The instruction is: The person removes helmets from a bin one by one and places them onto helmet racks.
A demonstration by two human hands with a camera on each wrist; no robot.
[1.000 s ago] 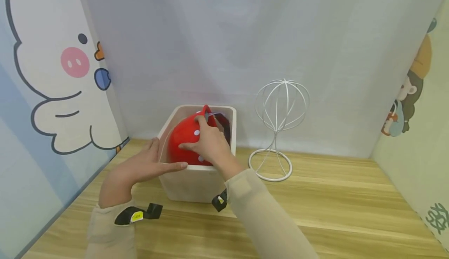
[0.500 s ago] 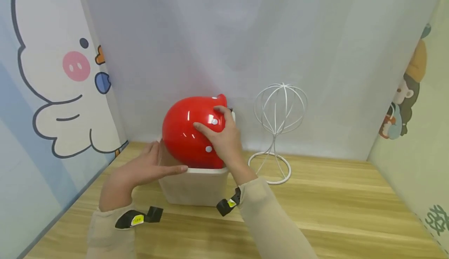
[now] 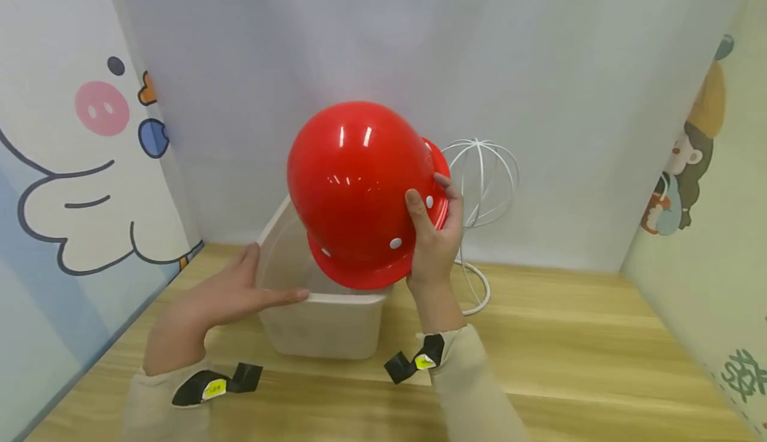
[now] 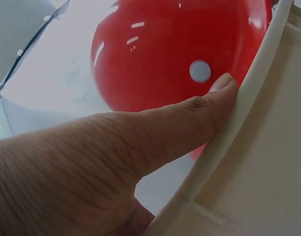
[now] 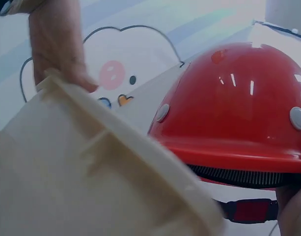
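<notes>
A red helmet (image 3: 359,182) hangs tilted above a pale bin (image 3: 323,335), its edge gripped at four o'clock by the right hand (image 3: 434,242), seemingly to bear the weight, while the left hand (image 3: 228,293), thumb straight, rests on the bin's rim (image 3: 347,298) at eight o'clock, apparently steadying it.

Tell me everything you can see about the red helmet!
The helmet is shiny, smooth and rounded, and looks like hard plastic. It has a flared rim with round white studs just above it. The right wrist view shows a dark ribbed band under the rim and a black strap with a dark red part. It is tilted, its rounded top towards the head view's upper left, above the off-white bin. The right hand grips its edge.
</notes>
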